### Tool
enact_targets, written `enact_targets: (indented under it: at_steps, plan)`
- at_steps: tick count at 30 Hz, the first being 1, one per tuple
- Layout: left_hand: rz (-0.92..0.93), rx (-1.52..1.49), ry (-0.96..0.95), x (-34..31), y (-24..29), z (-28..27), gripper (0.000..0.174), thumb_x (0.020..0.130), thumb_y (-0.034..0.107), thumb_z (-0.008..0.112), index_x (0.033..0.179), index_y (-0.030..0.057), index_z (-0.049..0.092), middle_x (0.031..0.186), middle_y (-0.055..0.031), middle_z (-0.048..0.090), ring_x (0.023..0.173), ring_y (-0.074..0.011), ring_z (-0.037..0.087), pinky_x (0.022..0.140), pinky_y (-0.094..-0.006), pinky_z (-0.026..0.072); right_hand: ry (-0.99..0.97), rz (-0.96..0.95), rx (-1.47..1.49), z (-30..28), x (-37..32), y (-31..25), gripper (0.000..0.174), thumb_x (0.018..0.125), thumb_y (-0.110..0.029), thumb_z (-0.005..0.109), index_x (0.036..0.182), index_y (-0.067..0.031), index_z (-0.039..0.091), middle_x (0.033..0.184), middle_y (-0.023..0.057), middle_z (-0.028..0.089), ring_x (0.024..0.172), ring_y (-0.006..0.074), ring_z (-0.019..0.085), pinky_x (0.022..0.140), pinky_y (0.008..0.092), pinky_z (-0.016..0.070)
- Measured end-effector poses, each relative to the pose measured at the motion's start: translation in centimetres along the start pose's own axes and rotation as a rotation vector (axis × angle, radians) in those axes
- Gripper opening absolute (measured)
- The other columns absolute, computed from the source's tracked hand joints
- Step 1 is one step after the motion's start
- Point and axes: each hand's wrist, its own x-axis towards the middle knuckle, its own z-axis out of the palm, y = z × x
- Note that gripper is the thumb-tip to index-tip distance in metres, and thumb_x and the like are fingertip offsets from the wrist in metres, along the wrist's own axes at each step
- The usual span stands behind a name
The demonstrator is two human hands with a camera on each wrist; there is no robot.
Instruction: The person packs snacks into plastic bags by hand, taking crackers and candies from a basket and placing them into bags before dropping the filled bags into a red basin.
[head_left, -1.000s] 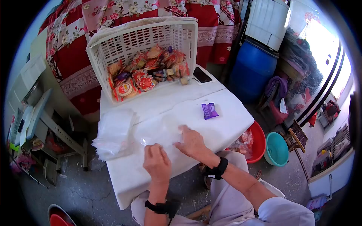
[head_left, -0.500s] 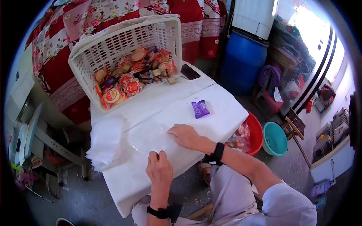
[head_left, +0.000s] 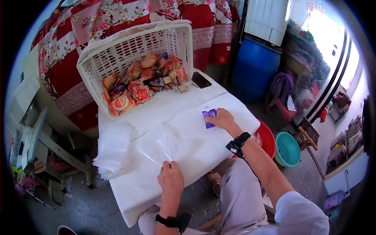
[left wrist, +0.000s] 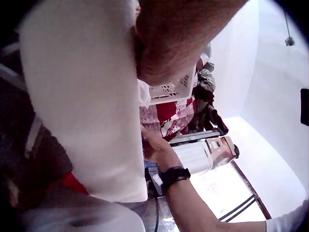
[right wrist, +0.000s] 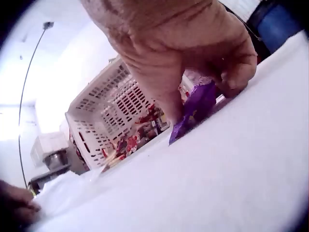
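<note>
My right hand pinches a small purple snack packet on the right half of the white-covered table. In the right wrist view the packet sits between thumb and fingers, low against the cloth. Near the front edge my left hand grips the edge of a clear plastic bag, which spreads away from the fingertips over the table with creases running from the grip. A stack of clear bags lies to the left. The left wrist view mostly hides what the left fingers hold.
A white plastic basket tipped toward me holds several wrapped snacks at the back. Beside it lies a phone. A red basin and a teal basin stand on the floor right of the table. Behind them is a blue barrel.
My right hand has left the clear bag, moved right and taken hold of the purple packet. The left hand keeps its grip near the front edge.
</note>
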Motion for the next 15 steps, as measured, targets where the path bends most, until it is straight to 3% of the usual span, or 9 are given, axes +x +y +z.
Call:
enact_targets:
  at_steps: [1, 5, 8, 10, 11, 13, 15]
  plan:
    - [-0.006, -0.001, -0.003, 0.0, 0.0, 0.0, 0.008, 0.072, 0.002, 0.06, 0.074, 0.005, 0.053, 0.08, -0.013, 0.053, 0.073, -0.0323, 0.061, 0.056, -0.0412, 0.0504, -0.109, 0.059, 0.116, -0.2, 0.2, 0.0, 0.066, 0.068, -0.05, 0.074, 0.102, 0.0056, 0.061, 0.097, 0.0226, 0.064, 0.093, 0.0337, 0.062, 0.083, 0.0401, 0.0479]
    - [-0.027, -0.02, -0.001, 0.2, -0.1, 0.1, 0.008, 0.075, 0.003, 0.06, 0.076, 0.0049, 0.052, 0.08, -0.0142, 0.053, 0.068, -0.0333, 0.061, 0.056, -0.043, 0.0499, -0.075, -0.1, 0.158, 1.0, 0.1, 0.7, 0.063, 0.067, -0.045, 0.078, 0.1, 0.0054, 0.06, 0.092, 0.0201, 0.065, 0.087, 0.0308, 0.062, 0.079, 0.0402, 0.0498]
    - [-0.044, -0.065, 0.02, 0.6, 0.2, -1.0, 0.007, 0.08, 0.003, 0.058, 0.079, 0.0047, 0.052, 0.08, -0.0154, 0.053, 0.065, -0.0351, 0.06, 0.055, -0.0448, 0.0486, -0.028, -0.15, 0.401, 0.1, -2.7, 0.2, 0.057, 0.069, -0.042, 0.077, 0.097, 0.0055, 0.06, 0.086, 0.0181, 0.065, 0.077, 0.025, 0.065, 0.069, 0.0344, 0.0519]
    - [-0.055, -0.071, 0.034, 0.6, 0.2, -1.3, 0.007, 0.081, 0.003, 0.058, 0.079, 0.0044, 0.051, 0.08, -0.0158, 0.053, 0.063, -0.0361, 0.06, 0.054, -0.0454, 0.0479, -0.241, -0.05, 0.847, -3.0, -6.7, -2.0, 0.048, 0.075, -0.035, 0.077, 0.097, 0.0044, 0.061, 0.076, 0.0102, 0.063, 0.06, 0.0152, 0.06, 0.052, 0.0272, 0.0478]
    - [-0.059, -0.072, 0.061, 0.7, 0.2, -1.4, 0.007, 0.083, 0.004, 0.057, 0.08, 0.0042, 0.051, 0.08, -0.0161, 0.052, 0.062, -0.037, 0.059, 0.053, -0.0459, 0.0473, -0.252, -0.039, 0.841, -3.7, -8.5, -2.5, 0.048, 0.075, -0.035, 0.077, 0.097, 0.0044, 0.061, 0.076, 0.0102, 0.063, 0.06, 0.0152, 0.06, 0.052, 0.0272, 0.0478]
    - [-0.047, -0.094, 0.072, 0.6, 0.2, -1.3, 0.007, 0.083, 0.003, 0.057, 0.08, 0.0038, 0.051, 0.08, -0.0158, 0.052, 0.06, -0.0375, 0.059, 0.052, -0.0462, 0.047, -0.345, -0.074, 0.926, -4.4, -11.9, -3.2, 0.044, 0.08, -0.034, 0.075, 0.098, 0.0034, 0.061, 0.068, 0.0043, 0.059, 0.05, 0.0075, 0.052, 0.042, 0.0212, 0.0387]
    - [-0.06, -0.078, 0.068, 0.7, 0.2, -1.3, 0.006, 0.083, 0.003, 0.057, 0.081, 0.0034, 0.051, 0.079, -0.0157, 0.052, 0.06, -0.0372, 0.059, 0.051, -0.0461, 0.047, -0.464, -0.061, 0.978, -4.3, -14.4, -3.8, 0.044, 0.08, -0.034, 0.075, 0.1, 0.0033, 0.062, 0.066, 0.0029, 0.057, 0.05, 0.0067, 0.049, 0.043, 0.0206, 0.0366]
